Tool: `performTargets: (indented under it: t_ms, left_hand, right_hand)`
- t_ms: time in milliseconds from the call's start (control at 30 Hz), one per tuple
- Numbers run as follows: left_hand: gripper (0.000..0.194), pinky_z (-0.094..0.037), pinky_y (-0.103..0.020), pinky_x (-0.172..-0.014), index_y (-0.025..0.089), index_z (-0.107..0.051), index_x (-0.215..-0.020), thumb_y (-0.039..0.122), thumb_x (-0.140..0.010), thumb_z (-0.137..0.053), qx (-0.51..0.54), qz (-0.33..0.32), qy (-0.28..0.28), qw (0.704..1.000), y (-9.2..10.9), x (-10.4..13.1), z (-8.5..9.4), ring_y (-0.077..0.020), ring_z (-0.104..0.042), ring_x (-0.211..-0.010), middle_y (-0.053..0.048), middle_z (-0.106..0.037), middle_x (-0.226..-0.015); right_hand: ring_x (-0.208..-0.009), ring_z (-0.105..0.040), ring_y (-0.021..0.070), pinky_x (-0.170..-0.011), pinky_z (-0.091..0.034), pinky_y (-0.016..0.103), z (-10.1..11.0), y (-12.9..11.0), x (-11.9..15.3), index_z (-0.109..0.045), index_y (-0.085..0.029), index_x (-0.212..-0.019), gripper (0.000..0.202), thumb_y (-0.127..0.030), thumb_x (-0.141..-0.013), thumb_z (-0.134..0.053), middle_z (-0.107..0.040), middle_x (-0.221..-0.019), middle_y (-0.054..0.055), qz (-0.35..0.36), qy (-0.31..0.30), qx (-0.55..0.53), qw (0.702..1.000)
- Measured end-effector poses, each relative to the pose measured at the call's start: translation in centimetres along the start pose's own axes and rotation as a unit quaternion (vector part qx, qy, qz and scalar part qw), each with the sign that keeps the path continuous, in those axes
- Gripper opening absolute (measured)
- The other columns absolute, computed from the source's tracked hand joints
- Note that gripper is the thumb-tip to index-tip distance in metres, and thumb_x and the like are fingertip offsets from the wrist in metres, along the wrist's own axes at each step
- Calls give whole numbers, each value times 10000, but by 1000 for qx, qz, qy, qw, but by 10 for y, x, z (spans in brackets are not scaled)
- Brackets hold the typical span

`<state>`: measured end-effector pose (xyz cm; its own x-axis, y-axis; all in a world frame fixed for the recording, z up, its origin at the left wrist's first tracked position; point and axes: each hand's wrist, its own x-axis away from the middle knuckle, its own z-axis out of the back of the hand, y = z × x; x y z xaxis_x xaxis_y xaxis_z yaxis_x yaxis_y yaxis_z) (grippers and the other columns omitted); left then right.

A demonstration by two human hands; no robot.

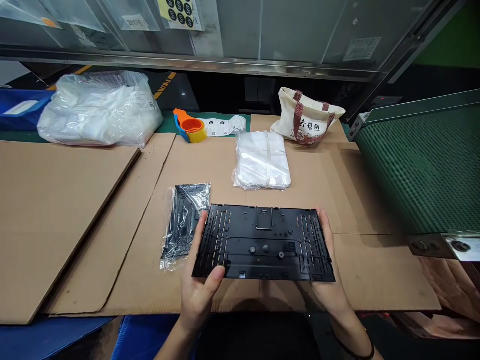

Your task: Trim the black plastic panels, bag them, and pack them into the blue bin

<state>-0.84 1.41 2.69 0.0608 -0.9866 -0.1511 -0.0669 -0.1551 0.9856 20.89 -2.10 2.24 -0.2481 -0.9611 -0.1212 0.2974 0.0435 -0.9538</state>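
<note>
Between my two hands is a black plastic panel (240,245), rectangular, with rows of slots at both ends and a small raised frame near its far edge. My left hand (198,287) grips its left end, thumb over the near corner and fingers along the side. At the right end, my right hand (332,280) holds the edge, its fingers partly hidden behind the panel. Just left of the panel, a similar-looking black part in a clear plastic bag (183,225) lies on the cardboard. Beyond the panel sits a stack of white plastic bags (262,160) with a band around it.
Cardboard sheets (67,210) are stacked at left. Along the back are a large clear bag of white items (101,107), an orange-yellow-blue tape dispenser (190,127), a label strip (225,126) and a cream tote bag (309,117). A green conveyor belt (427,155) borders the right.
</note>
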Motion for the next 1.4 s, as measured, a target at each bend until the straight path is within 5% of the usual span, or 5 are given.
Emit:
performTargets:
  t_ms: [500, 767, 1033, 1267, 1400]
  left_hand:
    - [911, -245, -417, -1184, 313, -258, -1494, 633, -739, -656, -104, -33, -73, 991, -6, -1, 6, -292, -204, -1455, -49, -251, -1583]
    - [802, -343, -489, -1103, 232, -375, -1429, 757, -825, -330, -238, -91, -131, 958, -2, -38, 17, -304, -437, -1295, -136, -460, -1392]
    - [450, -422, -422, -1035, 169, -438, -1363, 395, -979, -368, -401, -148, -290, 857, 3, -134, -26, -235, -528, -1226, -123, -573, -1331]
    - [363, -200, -451, -1157, 107, -584, -1131, -20, -823, -442, -580, -336, -428, 606, -38, -197, -76, -262, -314, -1406, -162, -425, -1475]
    - [264, -248, -455, -1090, 165, -634, -907, -1, -829, -443, -607, -347, -445, 560, -41, -209, -82, -252, -562, -1105, -124, -695, -1042]
  right_hand:
    - [-1431, -276, 269, -1168, -228, 514, 5, 6, -2, -262, -337, -1496, 713, -382, -875, -609, -265, -1573, 32, -20, 19, 38, 999]
    - [-1309, -482, 182, -1111, -383, 362, 30, 13, -2, -531, -305, -1332, 432, -184, -917, -522, -506, -1430, 29, 125, -75, 98, 984]
    - [-811, -727, 257, -714, -600, 316, 45, 40, 4, -751, -184, -855, 265, -429, -768, -700, -759, -858, 80, -46, 110, 59, 991]
    - [-982, -666, 280, -946, -501, 424, 47, 46, 3, -687, -150, -921, 499, -551, -637, -774, -727, -904, 79, -173, 269, -43, 946]
    - [-933, -669, 263, -930, -505, 414, 49, 55, 8, -650, -169, -848, 470, -530, -594, -814, -701, -812, 44, -192, 269, -80, 940]
